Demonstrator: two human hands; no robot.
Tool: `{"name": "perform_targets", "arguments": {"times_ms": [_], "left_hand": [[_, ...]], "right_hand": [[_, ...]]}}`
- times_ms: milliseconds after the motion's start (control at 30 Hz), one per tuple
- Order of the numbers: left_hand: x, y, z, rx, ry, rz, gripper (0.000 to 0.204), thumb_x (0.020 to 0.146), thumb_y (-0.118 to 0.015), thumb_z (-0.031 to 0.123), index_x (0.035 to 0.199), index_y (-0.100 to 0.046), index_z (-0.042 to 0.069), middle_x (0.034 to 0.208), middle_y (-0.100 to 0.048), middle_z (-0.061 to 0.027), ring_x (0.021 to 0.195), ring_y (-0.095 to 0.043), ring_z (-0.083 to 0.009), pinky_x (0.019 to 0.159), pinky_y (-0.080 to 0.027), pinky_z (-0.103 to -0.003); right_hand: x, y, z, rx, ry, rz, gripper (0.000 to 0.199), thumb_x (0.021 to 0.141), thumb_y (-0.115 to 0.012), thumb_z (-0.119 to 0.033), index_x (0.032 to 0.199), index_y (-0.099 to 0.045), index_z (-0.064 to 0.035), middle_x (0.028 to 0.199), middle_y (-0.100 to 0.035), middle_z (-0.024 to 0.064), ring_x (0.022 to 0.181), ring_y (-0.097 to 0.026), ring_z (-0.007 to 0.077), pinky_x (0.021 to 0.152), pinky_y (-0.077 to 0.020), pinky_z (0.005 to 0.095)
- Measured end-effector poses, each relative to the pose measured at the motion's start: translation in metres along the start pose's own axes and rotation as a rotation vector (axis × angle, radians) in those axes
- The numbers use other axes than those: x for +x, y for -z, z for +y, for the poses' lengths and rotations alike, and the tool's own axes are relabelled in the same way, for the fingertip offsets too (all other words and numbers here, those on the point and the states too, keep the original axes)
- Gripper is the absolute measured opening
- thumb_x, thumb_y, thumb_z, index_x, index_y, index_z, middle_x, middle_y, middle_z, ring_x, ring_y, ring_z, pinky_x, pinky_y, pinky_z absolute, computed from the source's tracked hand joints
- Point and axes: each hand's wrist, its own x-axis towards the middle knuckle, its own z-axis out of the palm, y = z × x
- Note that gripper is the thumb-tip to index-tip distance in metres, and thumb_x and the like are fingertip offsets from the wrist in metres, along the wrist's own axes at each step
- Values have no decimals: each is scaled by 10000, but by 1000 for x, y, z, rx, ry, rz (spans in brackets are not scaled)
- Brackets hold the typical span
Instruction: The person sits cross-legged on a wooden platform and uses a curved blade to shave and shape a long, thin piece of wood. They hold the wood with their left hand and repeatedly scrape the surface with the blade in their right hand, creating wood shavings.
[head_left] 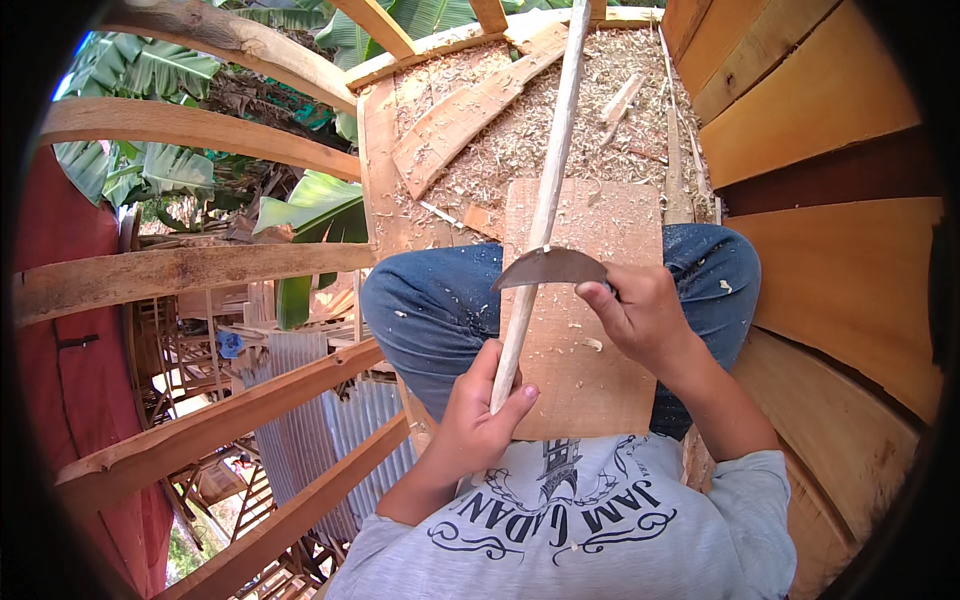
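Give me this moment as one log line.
left hand: grips long pale wooden stick | right hand: holds curved dark metal blade across stick | beneath: rectangular tan wooden board | beyond: pale wood shavings

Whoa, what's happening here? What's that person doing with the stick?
A person sits with a flat board over their lap. The left hand grips the near end of a long pale stick. The right hand holds a curved blade across it. Wood shavings lie thickly in front, with some on the board too.
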Motion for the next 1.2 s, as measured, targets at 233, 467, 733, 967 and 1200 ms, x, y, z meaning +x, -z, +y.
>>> {"name": "perform_targets", "arguments": {"times_ms": [233, 467, 733, 967, 1200], "left_hand": [[-3, 0, 2, -71, 85, -60, 385, 860, -550, 126, 1200, -452, -25, 796, -478, 13, 718, -422, -49, 647, -355, -213], [1, 3, 1, -30, -93, -140, 251, 862, -556, 127, 1048, -448, -2, 745, -424, -2, 610, -384, -51, 525, -317, -206], [-4, 3, 6, -261, 155, -132, 188, 862, -568, 123, 976, -462, 16, 752, -424, 9, 685, -400, -65, 613, -341, -211], [-2, 3, 5, -102, 47, -180, 148, 855, -561, 96, 921, -444, 34, 746, -420, 5, 677, -394, -65, 600, -343, -224], [2, -8, 4, -296, 74, -177, 254, 830, -582, 121, 996, -414, 28, 692, -384, 11, 464, -342, -24, 381, -270, -169]], "right_hand": [[9, 10, 15, -143, 95, 31, 467, 798, -639, -438, 577, -494, -54, 489, -464, 97, 431, -529, 279, 407, -409, 358], [20, 15, 18, -103, 34, 28, 485, 839, -603, -428, 594, -494, -23, 486, -462, 115, 428, -524, 297, 407, -399, 346], [12, 7, 32, -67, 25, 86, 499, 837, -605, -431, 567, -474, -33, 477, -457, 120, 422, -514, 300, 389, -381, 348], [1, -4, -6, 12, 309, -62, 488, 872, -581, -405, 581, -497, -23, 479, -467, 113, 403, -516, 252, 394, -375, 329], [3, 7, -7, -19, 220, -50, 455, 808, -655, -397, 559, -479, -59, 488, -469, 102, 424, -524, 269, 407, -390, 349]]}}
